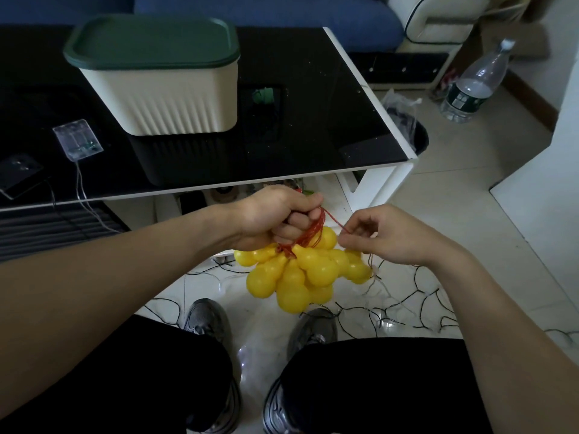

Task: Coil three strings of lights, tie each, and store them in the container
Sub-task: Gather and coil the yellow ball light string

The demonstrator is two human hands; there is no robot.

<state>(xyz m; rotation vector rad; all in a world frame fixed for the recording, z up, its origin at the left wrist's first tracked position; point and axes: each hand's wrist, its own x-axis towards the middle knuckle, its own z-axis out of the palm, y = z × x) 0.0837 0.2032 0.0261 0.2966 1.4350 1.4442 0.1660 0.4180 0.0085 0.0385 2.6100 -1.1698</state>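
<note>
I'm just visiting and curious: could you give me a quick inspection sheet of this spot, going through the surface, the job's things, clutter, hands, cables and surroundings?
Surface: glossy black table with white edge.
Job's things: yellow bulb lights bunched on red cord; container on the table, green lid on; dark light string loose on the floor.
Clutter: clear battery box and a dark flat item on the table.
Hands: left hand grips the gathered cord; right hand pinches one strand.
Cables: thin wires run from the battery box over the table edge.
Surroundings: blue sofa, plastic bottle, bin, pale tiled floor.
</note>
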